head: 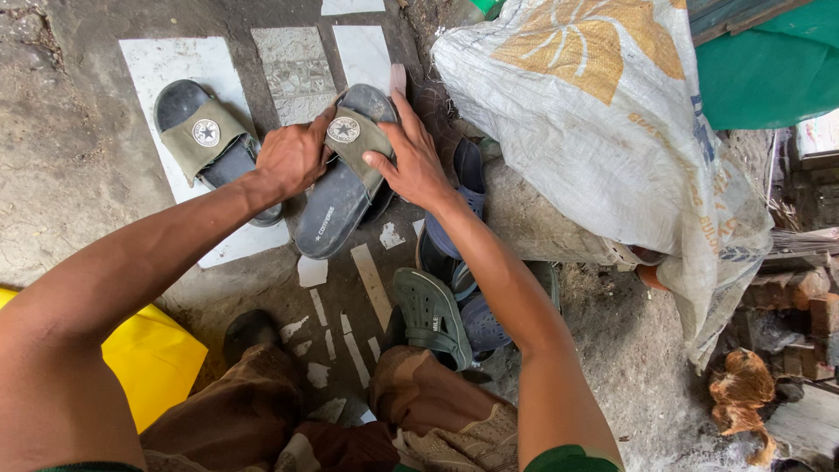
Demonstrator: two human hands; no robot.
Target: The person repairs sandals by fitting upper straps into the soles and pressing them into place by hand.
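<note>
My left hand (290, 157) and my right hand (411, 157) both grip a dark slide sandal with an olive strap (343, 175), tilted with its heel toward me. The left hand clasps its left edge and the right hand its right edge, thumb pressed on the strap. The matching slide sandal (203, 140) lies flat on a white tile (170, 70) to the left, close beside my left hand.
A large white woven sack (603, 122) leans at the right over a stone block. A green clog (430, 316) and blue sandals (468, 188) lie below my right forearm. A yellow object (153, 358) sits at the lower left. My knees in brown trousers (262, 411) fill the bottom.
</note>
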